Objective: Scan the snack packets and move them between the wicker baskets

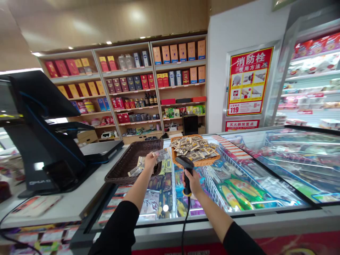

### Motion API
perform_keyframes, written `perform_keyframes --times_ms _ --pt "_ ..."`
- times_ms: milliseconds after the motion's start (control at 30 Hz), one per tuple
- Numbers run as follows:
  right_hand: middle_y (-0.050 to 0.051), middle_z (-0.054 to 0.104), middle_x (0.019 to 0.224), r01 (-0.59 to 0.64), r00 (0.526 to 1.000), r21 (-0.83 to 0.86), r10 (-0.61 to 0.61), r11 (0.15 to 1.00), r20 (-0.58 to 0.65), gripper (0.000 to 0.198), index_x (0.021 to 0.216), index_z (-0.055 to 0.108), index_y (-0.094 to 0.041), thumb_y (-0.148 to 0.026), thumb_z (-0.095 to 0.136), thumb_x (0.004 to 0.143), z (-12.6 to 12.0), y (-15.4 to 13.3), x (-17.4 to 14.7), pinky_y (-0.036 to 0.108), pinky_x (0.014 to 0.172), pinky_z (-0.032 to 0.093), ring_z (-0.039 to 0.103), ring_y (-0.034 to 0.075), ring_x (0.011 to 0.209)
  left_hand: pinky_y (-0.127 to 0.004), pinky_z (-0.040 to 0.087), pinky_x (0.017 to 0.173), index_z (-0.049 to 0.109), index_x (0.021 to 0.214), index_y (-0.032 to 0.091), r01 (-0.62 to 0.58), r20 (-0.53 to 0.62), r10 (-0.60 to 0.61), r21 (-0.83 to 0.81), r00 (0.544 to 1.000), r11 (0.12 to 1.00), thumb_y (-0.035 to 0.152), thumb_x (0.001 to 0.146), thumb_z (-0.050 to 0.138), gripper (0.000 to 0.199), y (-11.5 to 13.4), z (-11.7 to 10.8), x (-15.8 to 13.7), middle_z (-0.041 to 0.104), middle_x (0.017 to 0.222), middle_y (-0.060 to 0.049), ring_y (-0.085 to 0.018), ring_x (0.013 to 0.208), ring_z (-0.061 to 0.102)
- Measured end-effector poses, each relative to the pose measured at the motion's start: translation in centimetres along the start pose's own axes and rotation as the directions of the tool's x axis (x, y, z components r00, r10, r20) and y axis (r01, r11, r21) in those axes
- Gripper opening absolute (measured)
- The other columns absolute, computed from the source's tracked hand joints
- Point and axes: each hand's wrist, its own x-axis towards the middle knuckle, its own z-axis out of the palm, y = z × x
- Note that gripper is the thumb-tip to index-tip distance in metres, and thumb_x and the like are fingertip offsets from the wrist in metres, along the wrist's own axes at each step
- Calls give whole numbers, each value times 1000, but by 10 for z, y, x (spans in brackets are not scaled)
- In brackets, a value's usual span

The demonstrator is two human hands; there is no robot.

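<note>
My right hand (195, 182) is wrapped round the grip of a black barcode scanner (187, 177), its head up by the front of an orange basket (212, 161). Many small brown-and-clear packets (195, 147) are heaped in that basket. My left hand (151, 161) pinches one such packet (162, 155) over the right side of a dark brown wicker basket (127, 161). A few more packets (136, 170) lie in the dark basket beneath my left wrist. Both baskets rest on the glass top of a chest freezer (170, 219).
A black checkout terminal (53, 141) and a weighing scale (102, 150) stand on the white counter (66, 207) at left. The scanner's cable (184, 221) hangs down in front. Shelves of boxed goods (132, 83) line the back wall, and a lit display fridge (316, 85) is at right.
</note>
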Motion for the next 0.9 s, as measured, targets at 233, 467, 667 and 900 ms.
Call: perform_keyframes --times_ms 233,467,667,900 --pt "-6 51 50 -12 1000 5 12 1000 0 38 79 52 -19 -54 66 74 4 6 -5 20 32 33 43 8 33 -27 55 64 56 74 18 212 4 -232 -416 973 884 31 71 68 18 2 -1 1 68 77 -5 -17 75 67" --pt "-5 52 51 -32 999 -24 32 999 -23 40 78 51 -19 -56 67 73 0 5 -5 21 33 34 45 9 34 -26 57 81 61 87 16 347 74 -362 -512 929 786 27 78 68 16 10 -10 5 69 99 -11 -22 106 63" --pt "-5 53 52 -28 1000 -22 27 999 -10 41 85 54 -17 -54 66 74 -2 8 -5 21 32 36 47 10 35 -24 57 76 60 86 17 461 172 -431 -430 886 777 21 78 63 9 14 -9 -2 69 86 -7 -16 86 69" --pt "-5 52 51 30 999 -168 -27 985 21 38 84 56 -17 -53 63 77 2 3 -9 21 32 35 45 10 34 -25 54 67 60 77 16 234 138 -201 -298 970 926 26 61 76 25 11 0 -12 65 68 0 -12 65 65"
